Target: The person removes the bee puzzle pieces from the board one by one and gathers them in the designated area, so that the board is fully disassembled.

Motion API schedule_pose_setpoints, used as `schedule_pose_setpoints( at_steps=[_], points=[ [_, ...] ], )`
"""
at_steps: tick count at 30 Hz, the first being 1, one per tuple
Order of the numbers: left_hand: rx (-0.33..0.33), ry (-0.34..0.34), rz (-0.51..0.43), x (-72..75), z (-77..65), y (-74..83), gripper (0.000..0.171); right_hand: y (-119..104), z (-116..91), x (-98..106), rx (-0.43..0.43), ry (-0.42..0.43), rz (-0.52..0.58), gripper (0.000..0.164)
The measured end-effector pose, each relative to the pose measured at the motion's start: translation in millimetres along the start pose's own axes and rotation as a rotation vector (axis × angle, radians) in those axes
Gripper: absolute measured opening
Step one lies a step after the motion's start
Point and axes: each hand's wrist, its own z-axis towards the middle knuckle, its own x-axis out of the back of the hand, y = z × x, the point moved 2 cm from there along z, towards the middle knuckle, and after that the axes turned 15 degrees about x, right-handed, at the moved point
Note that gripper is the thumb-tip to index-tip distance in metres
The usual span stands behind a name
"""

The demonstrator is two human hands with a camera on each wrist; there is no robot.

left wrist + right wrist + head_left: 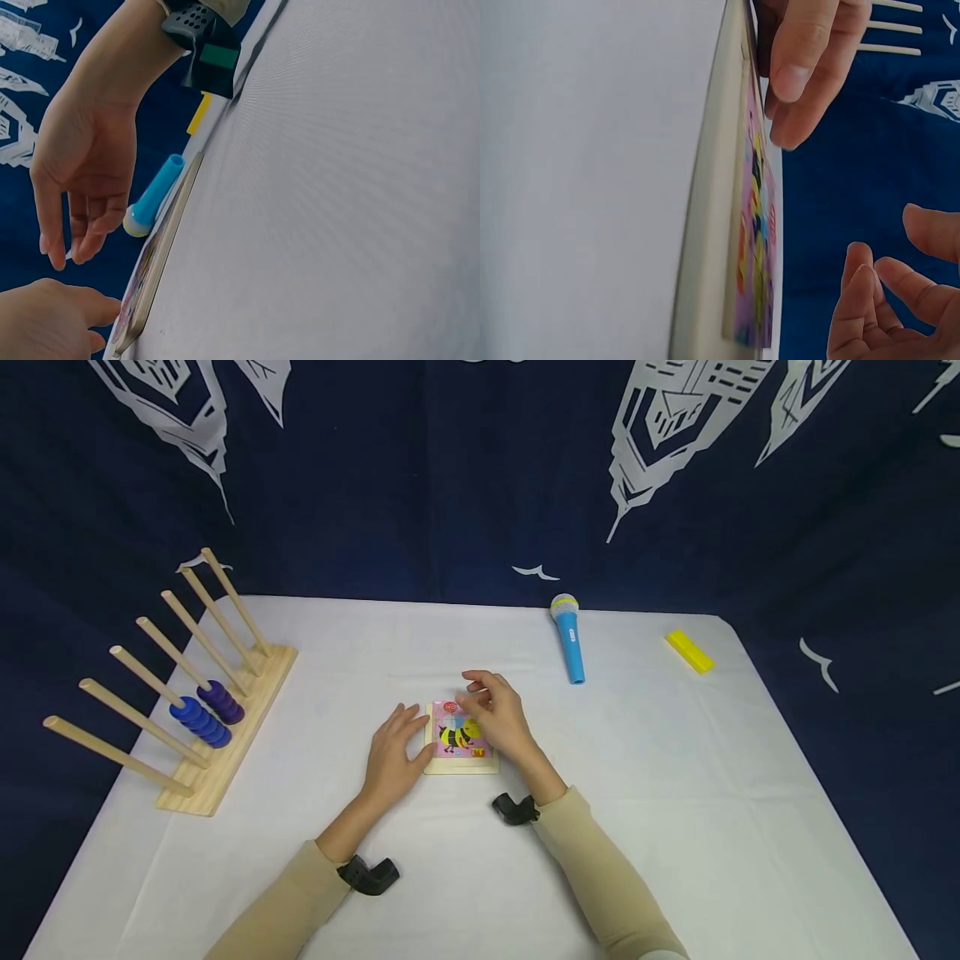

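A small wooden picture board (462, 767) with a bee picture (452, 741) on pink lies flat on the white table. My left hand (393, 757) rests at its left edge, thumb and fingers loosely spread and touching the border. Above the board's upper right corner hovers my right hand (498, 714), fingers loosely bent with nothing between them. In the right wrist view, the right hand (900, 300) is apart from the board, and the left hand's fingers (804, 56) are at the board's far end. The board (161, 259) appears nearly edge-on in the left wrist view.
At the left stands a wooden peg rack (247, 739) with upright rods, two of them holding blue rings (200, 722) and purple rings (221, 702). A blue toy microphone (570, 643) lies behind the board. Farther right is a yellow block (690, 652). A dark patterned cloth (420, 485) hangs behind.
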Motion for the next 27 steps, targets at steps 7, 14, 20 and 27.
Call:
schedule_pose_setpoints(
  at_steps=[7, 14, 20, 27],
  points=[
    [-0.063, 0.012, 0.065, -3.8, 0.0, -1.6, 0.039, 3, 2, -9, -0.011, -0.047, 0.006, 0.038],
    [-0.079, 0.014, 0.073, -3.5, -0.6, -1.7, 0.036, 11, 1, -17, -0.023, -0.072, 0.005, 0.038],
    [-0.078, 0.017, 0.078, -3.3, -0.2, -2.4, 0.036, 14, 0, -21, -0.017, -0.073, -0.004, 0.038],
    [-0.072, 0.018, 0.072, -2.2, -0.5, -3.3, 0.036, 17, 0, -26, -0.011, -0.076, -0.029, 0.038]
  ],
)
